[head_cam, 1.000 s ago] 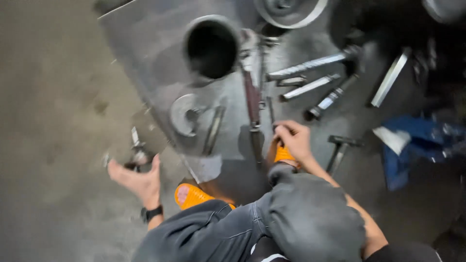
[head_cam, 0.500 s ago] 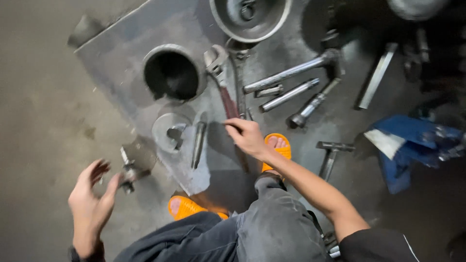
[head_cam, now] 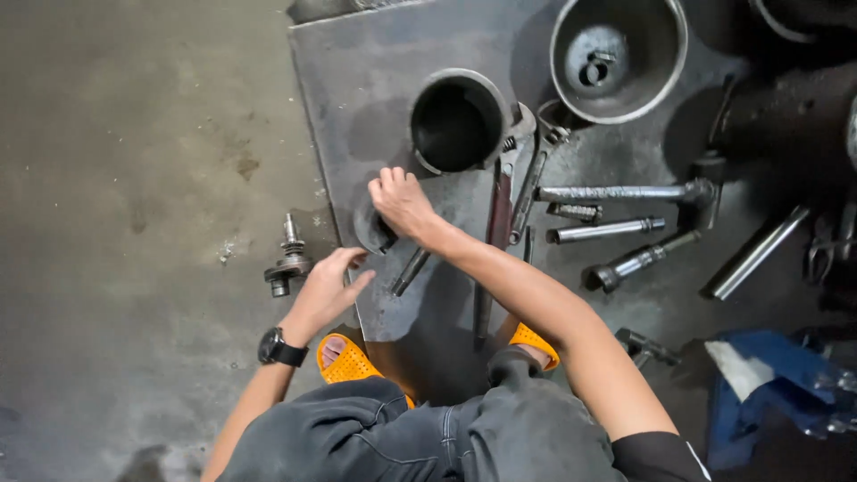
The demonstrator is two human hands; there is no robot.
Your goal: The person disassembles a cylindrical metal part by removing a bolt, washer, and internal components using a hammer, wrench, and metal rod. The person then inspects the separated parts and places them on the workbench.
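My right hand [head_cam: 402,203] is closed over a round metal disc part [head_cam: 373,230] lying on a dark steel plate [head_cam: 375,80]. A short dark rod [head_cam: 409,270] lies just below that hand. My left hand [head_cam: 328,291], with a black watch on the wrist, hovers open at the plate's left edge, fingers spread, holding nothing. Left of it on the concrete floor lies a small flanged shaft part [head_cam: 287,263]. Above my right hand a dark metal cylinder [head_cam: 458,120] stands open-topped on the plate.
A large metal bowl-shaped housing [head_cam: 618,55] sits at the top. A red-handled pipe wrench [head_cam: 500,210], another wrench [head_cam: 536,174], several steel bars and sockets [head_cam: 616,230] lie to the right. Blue cloth [head_cam: 772,379] is at lower right. My orange sandals [head_cam: 350,361] rest below.
The view has shifted. My right hand moved left from beside the wrench onto the disc part. My left hand came in from the floor toward the plate's edge.
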